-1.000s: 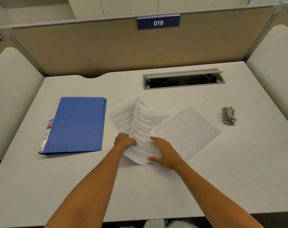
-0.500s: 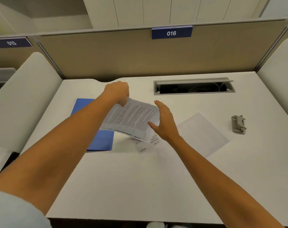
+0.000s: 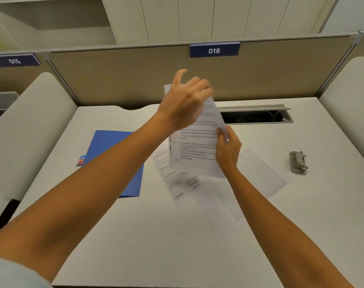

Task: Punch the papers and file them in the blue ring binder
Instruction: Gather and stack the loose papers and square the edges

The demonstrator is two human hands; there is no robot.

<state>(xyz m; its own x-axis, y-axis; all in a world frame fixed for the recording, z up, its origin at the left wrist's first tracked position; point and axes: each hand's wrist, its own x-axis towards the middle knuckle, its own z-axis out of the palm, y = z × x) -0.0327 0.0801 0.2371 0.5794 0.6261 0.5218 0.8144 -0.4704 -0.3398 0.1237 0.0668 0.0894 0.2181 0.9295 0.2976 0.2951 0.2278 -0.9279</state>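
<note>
While you hold the printed sheet up off the worktop, both hands are on it.
Left hand (image 3: 184,102): raised high, in front of the sheet's upper part; its grip looks half curled, thumb sticking up, fingers bent over the sheet's top right edge. Can't tell if it's pinching the paper or just lying against it.
Right hand (image 3: 229,148): lower down, grip clamped on the sheet's right edge, thumb in front, fingers behind.
Held sheet (image 3: 194,146): printed text facing you, near upright, tilted a bit, lifted above the other papers. May be more than one sheet, edges too blurred to tell.
Second printed sheet (image 3: 175,181): flat on the worktop, right under the held sheet, angled, just beside the binder's right edge.
Blank sheet (image 3: 260,175): flat on the worktop, right of your right wrist, partly covered by the forearm.
Blue ring binder (image 3: 106,142): closed, lying flat at left; your left forearm crosses over it.
Hole punch (image 3: 298,162): grey metal, far right, well apart from both hands and from the papers.
Worktop (image 3: 156,235): white, bare near you.
</note>
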